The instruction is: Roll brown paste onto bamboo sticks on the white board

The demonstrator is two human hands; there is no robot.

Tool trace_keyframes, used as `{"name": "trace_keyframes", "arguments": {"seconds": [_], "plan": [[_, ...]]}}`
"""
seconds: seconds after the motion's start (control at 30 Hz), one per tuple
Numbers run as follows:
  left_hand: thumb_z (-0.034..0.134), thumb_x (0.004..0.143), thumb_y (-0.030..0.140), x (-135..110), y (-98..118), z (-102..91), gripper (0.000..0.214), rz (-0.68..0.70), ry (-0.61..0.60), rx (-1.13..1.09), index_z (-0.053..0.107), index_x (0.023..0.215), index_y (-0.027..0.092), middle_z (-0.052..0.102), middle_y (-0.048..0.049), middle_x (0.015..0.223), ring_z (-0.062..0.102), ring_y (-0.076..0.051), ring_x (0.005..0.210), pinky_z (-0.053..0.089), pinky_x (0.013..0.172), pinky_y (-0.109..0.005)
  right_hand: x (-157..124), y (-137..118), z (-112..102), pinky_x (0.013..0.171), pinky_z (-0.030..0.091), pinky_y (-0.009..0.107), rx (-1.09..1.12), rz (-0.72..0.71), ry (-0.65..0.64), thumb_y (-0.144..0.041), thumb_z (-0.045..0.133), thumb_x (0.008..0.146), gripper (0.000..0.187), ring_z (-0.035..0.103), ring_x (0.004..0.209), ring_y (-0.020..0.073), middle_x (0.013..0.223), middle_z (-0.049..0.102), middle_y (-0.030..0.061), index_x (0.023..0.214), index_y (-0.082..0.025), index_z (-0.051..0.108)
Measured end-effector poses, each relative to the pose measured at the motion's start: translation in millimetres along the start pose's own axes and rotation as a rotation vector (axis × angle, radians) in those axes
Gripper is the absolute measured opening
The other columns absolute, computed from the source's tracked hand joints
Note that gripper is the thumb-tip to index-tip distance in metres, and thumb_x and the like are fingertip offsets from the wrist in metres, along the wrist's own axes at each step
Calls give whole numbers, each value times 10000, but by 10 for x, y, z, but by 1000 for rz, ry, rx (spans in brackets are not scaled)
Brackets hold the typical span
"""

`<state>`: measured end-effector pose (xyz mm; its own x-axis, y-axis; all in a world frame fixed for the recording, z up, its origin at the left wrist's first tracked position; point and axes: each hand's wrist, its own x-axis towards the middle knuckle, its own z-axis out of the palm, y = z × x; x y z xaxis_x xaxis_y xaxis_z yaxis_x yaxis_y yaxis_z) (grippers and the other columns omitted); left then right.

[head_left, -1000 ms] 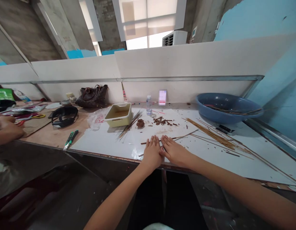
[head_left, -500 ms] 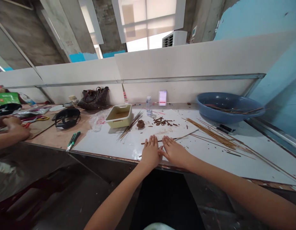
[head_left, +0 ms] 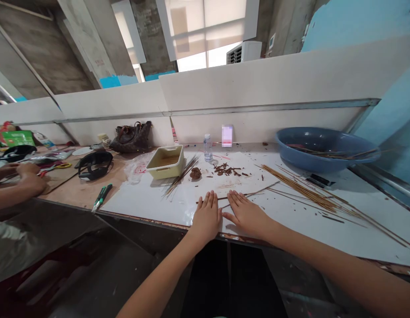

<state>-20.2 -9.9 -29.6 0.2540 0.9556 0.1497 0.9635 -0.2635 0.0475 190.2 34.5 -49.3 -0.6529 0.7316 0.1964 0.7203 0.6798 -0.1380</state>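
Observation:
My left hand (head_left: 206, 217) lies flat on the white board, fingers stretched forward. Beside it my right hand (head_left: 246, 213) lies flat as well, its thumb pointing in close to the left hand. Under both sets of fingers runs a thin brown stick (head_left: 222, 198), lying crosswise; parts of it are hidden. To the right it continues toward a greyish thin length (head_left: 266, 187). Beyond the fingers sit a brown clay-like lump (head_left: 195, 173) and a scatter of small brown pieces (head_left: 225, 169).
A yellow tub (head_left: 165, 171) of brownish liquid stands left, near loose thin sticks (head_left: 183, 176). Behind are a water bottle (head_left: 208, 150) and a phone (head_left: 227, 136). Right lie a stick bundle (head_left: 299, 189) and a blue basin (head_left: 326, 154). Green-black cutters (head_left: 102, 197) and a co-worker's hands (head_left: 26, 176) are left.
Both hands stay flat on the stick and have slid slightly toward the near edge, with a wider gap between their fingers. The view has shifted a little.

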Motion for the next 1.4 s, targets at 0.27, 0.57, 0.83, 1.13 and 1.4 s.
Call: {"name": "trace_keyframes", "arguments": {"seconds": [0.27, 0.57, 0.83, 1.13, 1.4], "plan": [[300, 1155, 363, 311, -43, -65, 671, -101, -49, -15, 381, 1720, 11, 321, -238, 1811, 277, -345, 1724, 240, 1407, -590, 310, 174, -135, 1352, 348, 639, 27, 41, -62, -679, 381, 1141, 863, 384, 1661, 419, 1747, 419, 286, 1757, -75, 375], [280, 1175, 401, -83, -34, 42, 656, -18, 33, -11, 389, 1742, 91, 355, -178, 1811, 308, -301, 1717, 246, 1413, -563, -67, 87, 24, 1388, 305, 577, 6, 20, -22, -757, 305, 1121, 966, 324, 1690, 392, 1790, 337, 280, 1752, -28, 354], [286, 1165, 402, 322, 25, -112, 692, -183, -6, -4, 390, 1721, 2, 351, -273, 1786, 285, -356, 1720, 121, 1421, -645, 312, 97, -181, 1375, 315, 592, 25, 121, -89, -652, 348, 1155, 845, 346, 1679, 397, 1767, 384, 289, 1746, -48, 385], [226, 1173, 446, 8, -6, 67, 720, -80, 25, 61, 398, 1720, 10, 358, -240, 1796, 303, -349, 1716, 192, 1415, -628, -26, 41, -62, 1371, 325, 583, -42, 61, -72, -725, 216, 1141, 969, 354, 1679, 396, 1765, 360, 319, 1719, 34, 384], [250, 1177, 468, 141, -65, 26, 720, -85, 17, 45, 373, 1737, 33, 332, -224, 1808, 283, -347, 1722, 185, 1415, -642, 114, 32, -92, 1378, 317, 570, -32, 111, -45, -690, 295, 1152, 904, 340, 1689, 381, 1777, 361, 299, 1730, -2, 388]]}}
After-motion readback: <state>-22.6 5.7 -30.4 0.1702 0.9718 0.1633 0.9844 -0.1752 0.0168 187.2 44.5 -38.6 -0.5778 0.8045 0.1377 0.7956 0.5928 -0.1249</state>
